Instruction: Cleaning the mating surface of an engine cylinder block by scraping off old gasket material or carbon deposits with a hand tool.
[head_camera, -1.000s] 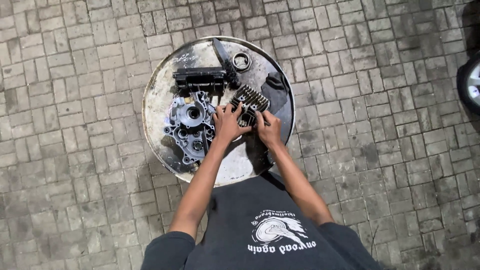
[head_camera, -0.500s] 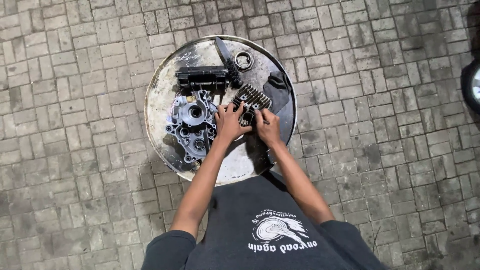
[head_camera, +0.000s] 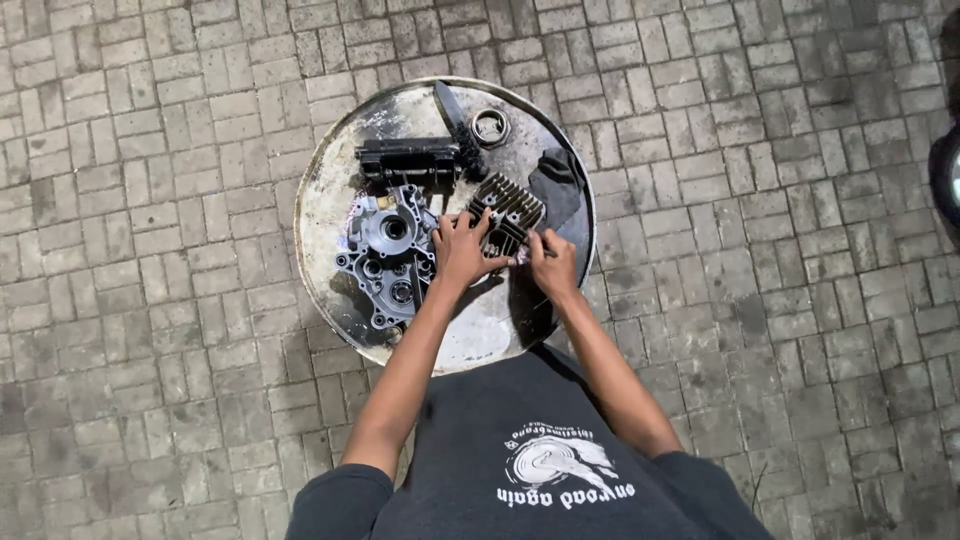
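Your round pan (head_camera: 330, 210) sits on the paved floor (head_camera: 150, 300) and holds a grey engine case (head_camera: 385, 258) at left, a black block (head_camera: 408, 160) above it, a metal ring (head_camera: 490, 127) at the top, a dark rag (head_camera: 558, 185) at right, and the finned head (head_camera: 507, 215). The head lies near the pan's middle, its long axis running from lower left to upper right. Your left hand (head_camera: 462, 250) has its fingers curled on the head's near edge. Your right hand (head_camera: 553, 262) has its fingers closed around a small tool I cannot make out, touching the head.
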